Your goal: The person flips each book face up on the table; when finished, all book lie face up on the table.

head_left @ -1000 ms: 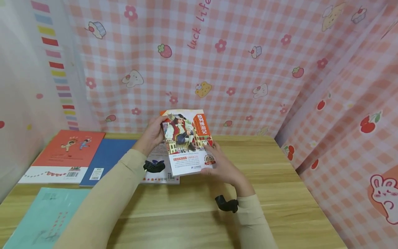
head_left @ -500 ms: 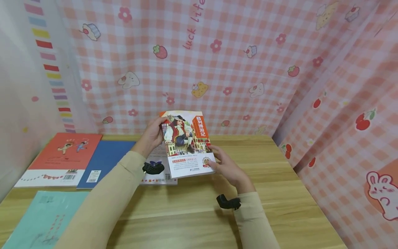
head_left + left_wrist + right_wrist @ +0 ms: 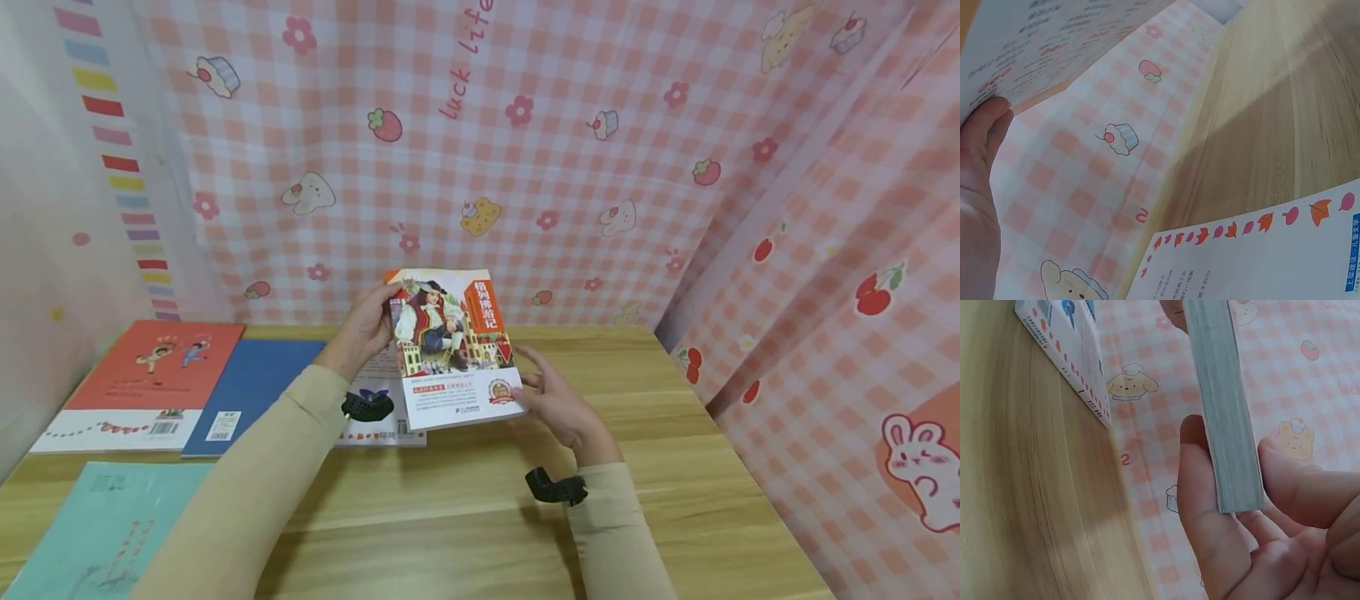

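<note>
A paperback book (image 3: 453, 350) with a seated figure in a hat and an orange title panel on its cover is held up over the table, cover toward the head camera. My left hand (image 3: 367, 327) grips its upper left edge, thumb at the cover; the left wrist view shows that hand's fingertips (image 3: 999, 115) against a printed side. At the lower right corner, my right hand (image 3: 561, 408) pinches the book. In the right wrist view the thick page block (image 3: 1227, 412) stands between the thumb (image 3: 1297, 484) and the fingers (image 3: 1200, 487).
On the wooden table (image 3: 465, 517) lie a red-and-white book (image 3: 161, 367), a blue book (image 3: 262, 383) and a teal book (image 3: 105, 517), all to the left. A white book (image 3: 382, 429) with a leaf border lies partly beneath the held one. A checked curtain (image 3: 570, 167) hangs behind.
My right hand has slid toward the book's lower right corner, its fingers covering less of the cover. The left hand keeps its grip. The head view has shifted slightly.
</note>
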The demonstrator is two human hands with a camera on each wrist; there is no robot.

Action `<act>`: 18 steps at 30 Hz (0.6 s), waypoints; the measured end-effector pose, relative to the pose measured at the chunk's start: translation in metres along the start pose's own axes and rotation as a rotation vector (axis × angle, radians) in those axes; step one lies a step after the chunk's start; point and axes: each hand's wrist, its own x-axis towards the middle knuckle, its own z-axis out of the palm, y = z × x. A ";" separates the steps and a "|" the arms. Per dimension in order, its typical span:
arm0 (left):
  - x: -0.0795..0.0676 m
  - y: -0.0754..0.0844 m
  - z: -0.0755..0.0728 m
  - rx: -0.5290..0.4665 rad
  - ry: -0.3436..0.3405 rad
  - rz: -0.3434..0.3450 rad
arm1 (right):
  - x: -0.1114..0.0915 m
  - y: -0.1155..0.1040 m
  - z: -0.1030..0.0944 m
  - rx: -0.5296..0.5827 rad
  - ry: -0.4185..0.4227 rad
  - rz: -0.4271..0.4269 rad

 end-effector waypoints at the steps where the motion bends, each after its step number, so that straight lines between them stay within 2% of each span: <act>1: 0.000 -0.001 0.000 0.004 -0.005 0.002 | 0.000 0.000 0.000 0.006 -0.001 0.004; 4: 0.001 -0.002 -0.001 0.018 -0.024 0.005 | 0.000 0.002 -0.002 0.009 -0.012 0.015; 11: 0.005 -0.005 -0.004 0.076 -0.022 0.008 | -0.002 0.001 -0.007 0.050 -0.012 0.033; 18: 0.010 -0.009 -0.005 0.183 -0.026 0.013 | -0.007 0.000 -0.013 0.061 -0.043 0.047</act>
